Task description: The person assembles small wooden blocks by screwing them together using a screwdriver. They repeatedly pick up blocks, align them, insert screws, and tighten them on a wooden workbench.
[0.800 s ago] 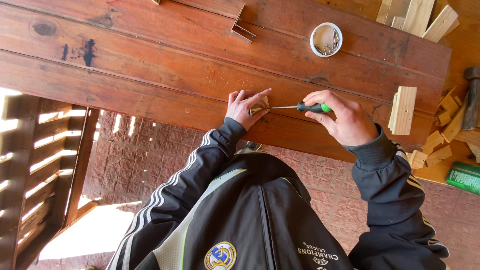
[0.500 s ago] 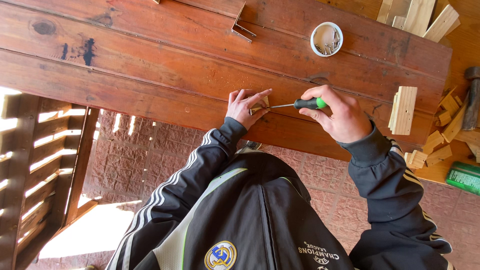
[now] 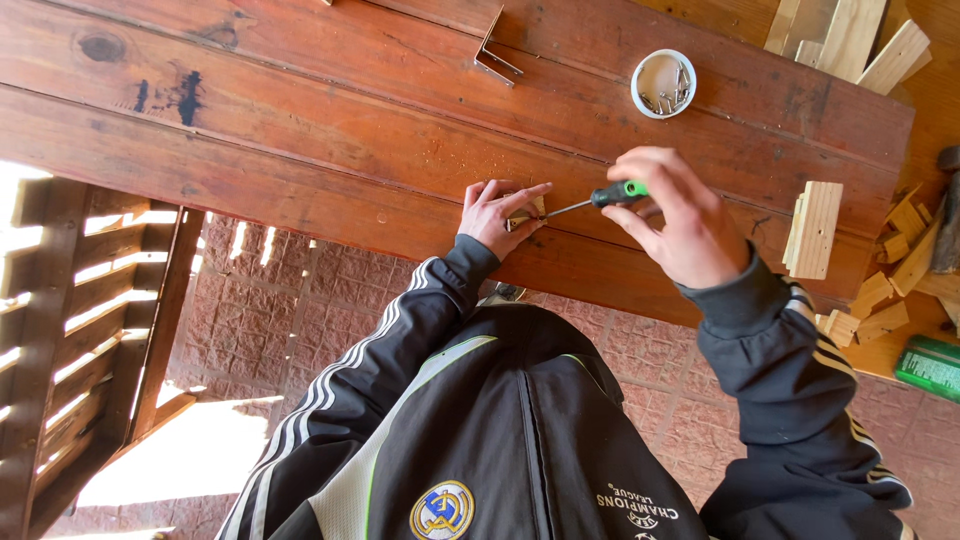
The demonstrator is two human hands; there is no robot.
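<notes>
Gripping a green-handled screwdriver (image 3: 600, 198) in a closed fist, the right hand (image 3: 680, 220) is aiming its tip at a small wooden piece (image 3: 528, 212) near the front edge of the wooden table (image 3: 300, 130). The left hand (image 3: 497, 215) is pressing that piece down, fingers spread over it. The piece looks light and stiff, likely to twist unless pinned by its sides; the slim screwdriver handles best by its grip. One white cup of screws (image 3: 664, 83) is sitting toward the back edge, one metal bracket (image 3: 494, 50) beside it, and one slatted wood block (image 3: 815, 229) at the right edge.
</notes>
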